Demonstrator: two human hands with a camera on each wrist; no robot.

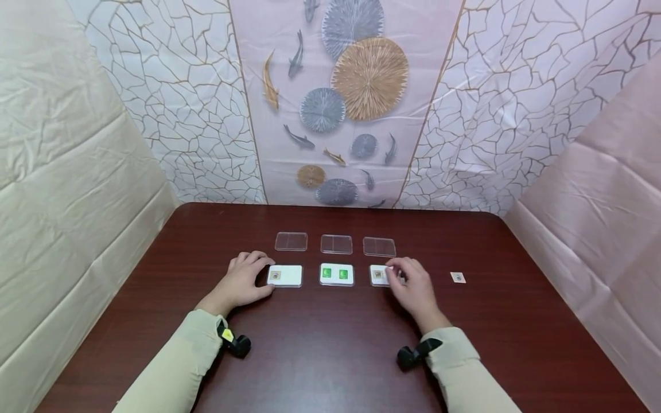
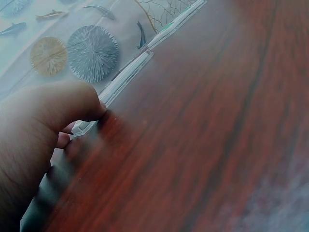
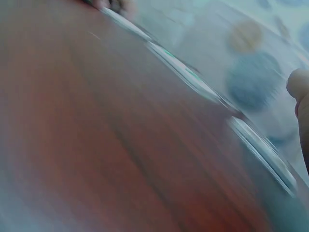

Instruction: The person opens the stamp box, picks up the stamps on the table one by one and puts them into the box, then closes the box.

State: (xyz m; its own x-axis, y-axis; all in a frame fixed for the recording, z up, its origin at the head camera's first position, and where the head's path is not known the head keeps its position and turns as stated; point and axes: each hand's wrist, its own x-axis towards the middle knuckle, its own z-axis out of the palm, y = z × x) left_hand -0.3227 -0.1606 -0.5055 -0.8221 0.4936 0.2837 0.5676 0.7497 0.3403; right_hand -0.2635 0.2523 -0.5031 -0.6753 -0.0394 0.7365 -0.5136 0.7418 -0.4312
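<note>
Three shallow white-filled plastic cases lie in a row. My left hand [image 1: 247, 281] holds the left case [image 1: 289, 276] at its left end, thumb [image 2: 89, 104] against the near edge and fingers at the far corner. That case bears a small square picture piece [image 1: 275, 275]. The middle case [image 1: 336, 281] carries two green squares. Over the right case [image 1: 378, 283] is my right hand [image 1: 413, 289], covering its right part; a small brown picture piece [image 1: 378, 274] shows beside the fingertips. In the blurred right wrist view, the thumb [image 3: 300, 89] appears above the case. Whether these fingers pinch anything is hidden.
Behind the row lie three clear lids: left [image 1: 291, 241], middle [image 1: 336, 244] and right [image 1: 379, 247]. A loose square picture piece [image 1: 458, 277] lies to the right on the dark wooden table [image 1: 330, 350]. Patterned cloth [image 1: 335, 115] hangs along the back edge.
</note>
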